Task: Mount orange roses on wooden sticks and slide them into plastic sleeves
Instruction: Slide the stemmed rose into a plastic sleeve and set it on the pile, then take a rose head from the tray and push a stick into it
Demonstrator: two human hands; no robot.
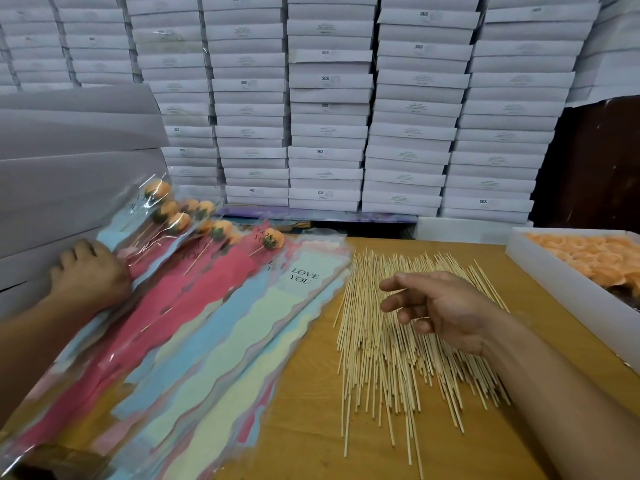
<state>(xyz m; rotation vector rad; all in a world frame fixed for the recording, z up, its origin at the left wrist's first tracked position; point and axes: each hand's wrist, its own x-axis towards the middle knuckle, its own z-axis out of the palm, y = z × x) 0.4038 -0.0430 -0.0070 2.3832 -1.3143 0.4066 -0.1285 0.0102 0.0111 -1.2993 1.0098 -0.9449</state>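
Beneath the right grip (437, 308), fingers loose and empty, sticks (398, 341) lie fanned for picking, roses (588, 259) boxed beyond it, while sleeves (194, 306) are steadied beside the left grip (89, 273), whose fingers are hidden.

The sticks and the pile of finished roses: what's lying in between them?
In the head view, empty plastic sleeves lie fanned out between the wooden sticks and the sleeved roses. The top sleeve reads LOVE YOU.
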